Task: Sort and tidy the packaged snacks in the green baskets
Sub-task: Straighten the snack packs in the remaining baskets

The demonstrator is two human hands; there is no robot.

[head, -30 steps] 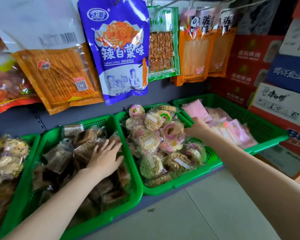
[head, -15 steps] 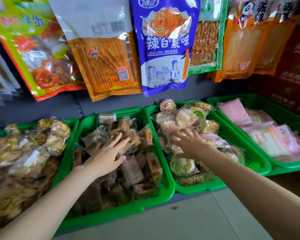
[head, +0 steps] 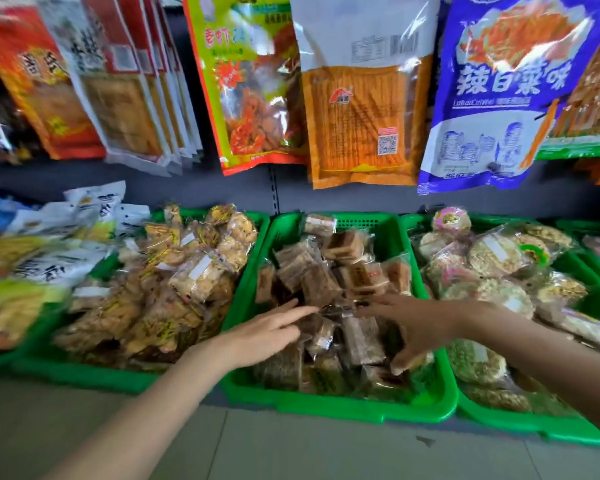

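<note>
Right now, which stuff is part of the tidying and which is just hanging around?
Part of the job:
left hand
right hand
middle green basket
brown square snacks

Just there:
blue hanging bag
orange hanging bag

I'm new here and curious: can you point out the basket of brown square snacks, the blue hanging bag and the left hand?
middle green basket (head: 340, 408), head view, front rim.
blue hanging bag (head: 492, 98), head view, printed front.
left hand (head: 267, 332), head view, back of hand.

Two hands over the middle basket, left hand (head: 269, 329), right hand (head: 414, 329), three green baskets in full view, a fourth cut off at right edge, five large hanging packets along the top right
</note>
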